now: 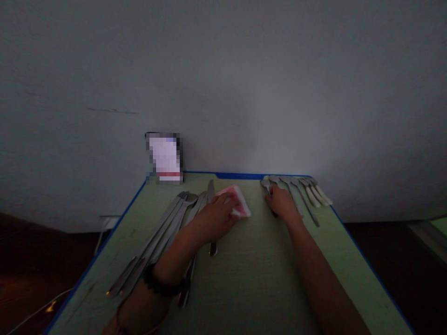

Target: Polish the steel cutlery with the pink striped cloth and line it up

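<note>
My left hand (218,216) lies over a folded pink-and-white cloth (242,204), with its fingers curled on it. A table knife (211,186) passes under that hand, and its handle end shows below. My right hand (282,202) is closed on a small spoon (265,183), whose bowl points to the table's far edge. To the right of this hand lie several metal spoons (305,202) side by side. Beyond them are several pieces of cutlery with pale handles (319,195). Long-handled cutlery (153,237), with a spoon (190,199) among it, lies left of my left hand.
The pale green table (244,274) has a blue rim and stands against a grey wall (223,83). A phone-like device with a blurred bright screen (165,156) leans on the wall at the back left corner. A white cable (101,237) hangs beside the left edge.
</note>
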`<state>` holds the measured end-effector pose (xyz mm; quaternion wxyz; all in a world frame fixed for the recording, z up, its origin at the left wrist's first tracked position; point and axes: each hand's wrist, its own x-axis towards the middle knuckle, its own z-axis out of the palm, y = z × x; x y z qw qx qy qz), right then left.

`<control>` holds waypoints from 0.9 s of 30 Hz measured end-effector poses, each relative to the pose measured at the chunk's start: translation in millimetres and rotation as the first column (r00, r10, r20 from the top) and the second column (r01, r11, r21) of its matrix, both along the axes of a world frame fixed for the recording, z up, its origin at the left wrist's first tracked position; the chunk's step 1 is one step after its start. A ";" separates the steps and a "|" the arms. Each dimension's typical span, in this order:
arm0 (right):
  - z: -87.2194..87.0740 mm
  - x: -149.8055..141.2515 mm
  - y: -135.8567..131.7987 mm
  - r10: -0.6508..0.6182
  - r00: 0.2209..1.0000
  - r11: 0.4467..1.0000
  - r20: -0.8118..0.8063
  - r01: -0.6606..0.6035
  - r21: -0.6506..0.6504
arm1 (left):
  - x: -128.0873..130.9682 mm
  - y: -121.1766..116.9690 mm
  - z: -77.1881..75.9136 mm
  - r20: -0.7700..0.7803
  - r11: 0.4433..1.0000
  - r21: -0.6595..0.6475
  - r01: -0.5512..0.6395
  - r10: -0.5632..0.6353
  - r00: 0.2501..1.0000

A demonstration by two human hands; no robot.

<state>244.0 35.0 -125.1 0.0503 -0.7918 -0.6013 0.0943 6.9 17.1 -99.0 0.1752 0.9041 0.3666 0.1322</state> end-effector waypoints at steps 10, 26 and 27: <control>-1.8 3.2 2.1 -0.012 1.000 1.000 -0.004 0.012 0.029 | -18.8 11.7 -1.1 -0.035 0.998 -0.033 -0.048 0.047 0.998; 24.2 -31.6 -10.6 0.218 0.971 0.957 -0.102 -0.192 0.217 | -42.5 22.3 14.0 -0.227 0.960 -0.026 -0.279 0.267 0.937; 27.7 -38.5 -13.4 0.280 0.952 0.943 -0.122 -0.249 0.223 | -48.2 24.8 14.7 -0.259 0.947 -0.022 -0.321 0.305 0.917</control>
